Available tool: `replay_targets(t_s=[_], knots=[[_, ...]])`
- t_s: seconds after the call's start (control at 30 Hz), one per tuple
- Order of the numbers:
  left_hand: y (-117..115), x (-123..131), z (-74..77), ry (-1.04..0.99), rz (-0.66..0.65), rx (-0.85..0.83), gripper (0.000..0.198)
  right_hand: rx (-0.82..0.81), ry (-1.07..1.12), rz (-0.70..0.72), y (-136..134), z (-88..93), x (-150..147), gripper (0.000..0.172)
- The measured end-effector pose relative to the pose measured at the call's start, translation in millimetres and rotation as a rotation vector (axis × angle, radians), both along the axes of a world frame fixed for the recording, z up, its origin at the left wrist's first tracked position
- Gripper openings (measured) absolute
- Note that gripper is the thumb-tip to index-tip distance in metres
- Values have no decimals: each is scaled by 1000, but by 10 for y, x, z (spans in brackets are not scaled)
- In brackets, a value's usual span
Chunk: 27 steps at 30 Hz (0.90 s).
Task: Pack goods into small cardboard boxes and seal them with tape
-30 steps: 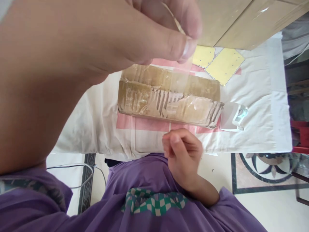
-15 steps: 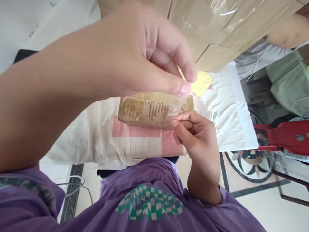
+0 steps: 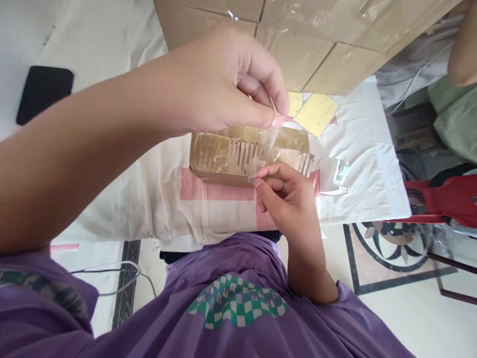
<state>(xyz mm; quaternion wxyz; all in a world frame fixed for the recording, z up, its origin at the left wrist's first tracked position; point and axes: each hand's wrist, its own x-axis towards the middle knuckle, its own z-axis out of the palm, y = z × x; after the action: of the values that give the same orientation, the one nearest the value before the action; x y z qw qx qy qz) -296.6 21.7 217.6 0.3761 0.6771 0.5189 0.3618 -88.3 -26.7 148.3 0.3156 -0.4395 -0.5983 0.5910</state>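
My left hand (image 3: 242,84) is raised above a small taped cardboard box (image 3: 214,156), its thumb and forefinger pinched on the upper end of a small clear plastic bag (image 3: 266,144). A thin pale sliver shows between those fingers, too small to name. Lower and to the right, my right hand (image 3: 288,196) pinches the bag's lower end in front of the box. Behind the box lie yellow cards (image 3: 316,115) with scalloped edges. To the right of the box, a clear plastic packet (image 3: 333,176) rests on the cloth.
A large cardboard carton (image 3: 298,44) stands at the back. A black phone (image 3: 44,94) lies at the far left on the cloth-covered table (image 3: 149,199). Part of another person's arm (image 3: 462,54) shows at the top right, above a red chair (image 3: 454,199).
The view has shifted, bringing the whole phone and more yellow cards into sight. My left hand appears lower and slightly left; both hands keep their pinches.
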Motion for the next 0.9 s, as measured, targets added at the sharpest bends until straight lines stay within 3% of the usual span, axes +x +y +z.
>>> replay_targets(t_s=[0.27, 0.9], knots=[[-65, -73, -97, -26, 10, 11, 16, -8, 6, -8, 22, -68, -87, 11], [-46, -25, -157, -217, -24, -18, 13, -17, 25, -63, 46, -112, -156, 10]])
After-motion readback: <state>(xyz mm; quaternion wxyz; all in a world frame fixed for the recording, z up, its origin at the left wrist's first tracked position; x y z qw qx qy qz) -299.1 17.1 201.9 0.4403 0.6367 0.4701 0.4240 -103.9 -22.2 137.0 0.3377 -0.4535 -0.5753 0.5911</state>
